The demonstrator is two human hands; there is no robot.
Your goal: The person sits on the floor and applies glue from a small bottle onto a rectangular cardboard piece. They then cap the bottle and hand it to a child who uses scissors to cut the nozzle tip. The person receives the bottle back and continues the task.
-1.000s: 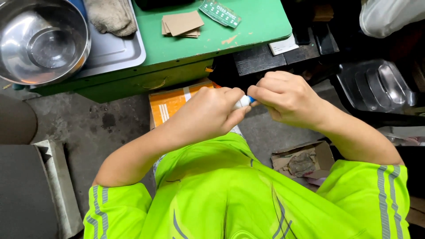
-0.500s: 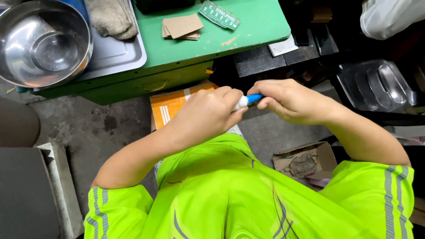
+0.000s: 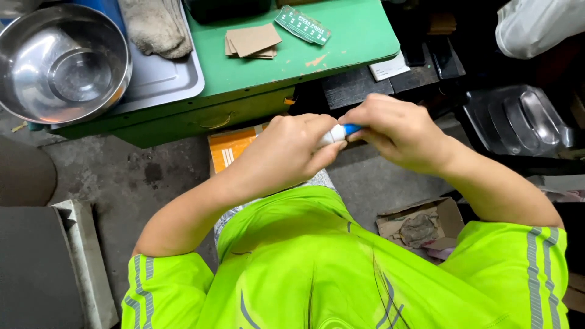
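Observation:
Both hands meet in front of my chest, below the edge of the green table (image 3: 341,49). My left hand (image 3: 292,152) grips the white end of a small white and blue marker-like stick (image 3: 339,132). My right hand (image 3: 396,131) pinches its blue end, so only a short middle stretch shows between the fingers. My arms come out of a bright yellow-green vest with grey reflective stripes.
On the green table lie a metal bowl (image 3: 61,61) on a grey tray (image 3: 164,79), a grey cloth (image 3: 155,24), cardboard pieces (image 3: 251,40) and a green card (image 3: 303,24). An orange box (image 3: 231,149) sits under the table. A small open carton (image 3: 420,225) lies on the floor.
The hands have drawn slightly apart along the stick, baring more of its blue part, and moved a little lower and to the right.

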